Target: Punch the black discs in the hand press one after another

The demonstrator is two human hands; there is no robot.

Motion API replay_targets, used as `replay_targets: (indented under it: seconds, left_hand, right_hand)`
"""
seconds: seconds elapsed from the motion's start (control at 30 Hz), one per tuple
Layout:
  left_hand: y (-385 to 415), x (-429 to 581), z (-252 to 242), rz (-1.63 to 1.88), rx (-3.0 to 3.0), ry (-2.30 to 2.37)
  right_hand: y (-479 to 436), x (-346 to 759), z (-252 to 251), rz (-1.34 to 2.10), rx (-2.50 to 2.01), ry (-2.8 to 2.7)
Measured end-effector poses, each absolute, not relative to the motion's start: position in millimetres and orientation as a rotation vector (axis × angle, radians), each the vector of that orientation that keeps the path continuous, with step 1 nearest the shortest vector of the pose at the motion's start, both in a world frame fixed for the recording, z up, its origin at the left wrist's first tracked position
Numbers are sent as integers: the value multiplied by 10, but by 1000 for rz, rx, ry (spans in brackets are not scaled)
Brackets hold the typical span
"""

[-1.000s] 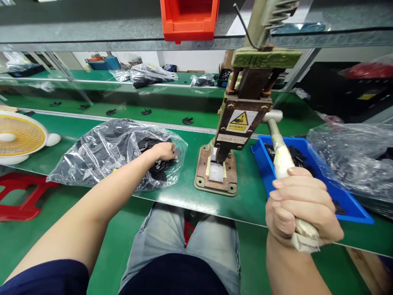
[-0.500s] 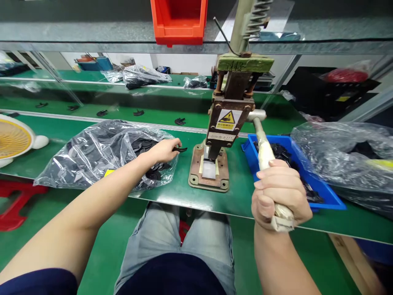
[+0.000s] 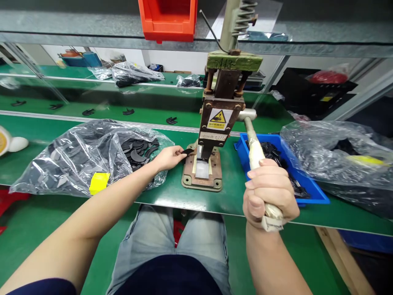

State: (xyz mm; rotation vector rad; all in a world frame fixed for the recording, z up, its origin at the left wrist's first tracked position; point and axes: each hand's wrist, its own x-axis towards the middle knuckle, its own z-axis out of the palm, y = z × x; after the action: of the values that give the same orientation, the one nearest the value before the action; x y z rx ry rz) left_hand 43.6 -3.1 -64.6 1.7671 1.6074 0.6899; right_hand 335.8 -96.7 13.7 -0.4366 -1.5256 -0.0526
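Between the fingertips of my left hand [image 3: 169, 157] is a small curved black plastic piece [image 3: 188, 151], held at the left side of the press base [image 3: 188, 180]. My right hand [image 3: 272, 192] is wrapped round the wrapped lever handle [image 3: 255, 149] of the hand press [image 3: 217, 108], which carries a yellow warning label. Under the press ram lies a pale block [image 3: 202, 169] on the base. Left of it, a clear plastic bag [image 3: 70, 159] spills many similar black pieces [image 3: 136, 153] from its open end. To the right, a blue bin [image 3: 315, 194] holds black parts.
Overhead, a red bin [image 3: 168, 35] hangs at the metal shelf edge [image 3: 92, 37]. Several black pieces lie in a row on the green surface [image 3: 147, 116] behind. Another plastic bag [image 3: 337, 151] rests right of the blue bin. A white rounded object [image 3: 18, 144] is at far left.
My left hand has moved right, carrying the black piece from the bag's mouth to the press base. My right hand still grips the lever. The view has shifted slightly right.
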Motion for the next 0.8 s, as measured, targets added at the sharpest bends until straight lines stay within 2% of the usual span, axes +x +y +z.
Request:
replay_targets:
  seconds: [0.3, 0.8]
  left_hand:
    - [-14, 779, -504, 692, 1333, 1234]
    - [158, 1045, -379, 402, 1229, 1393]
  right_hand:
    - [-1012, 3321, 150, -15, -467, -1479]
    - [-943, 3340, 81, -64, -406, -1480]
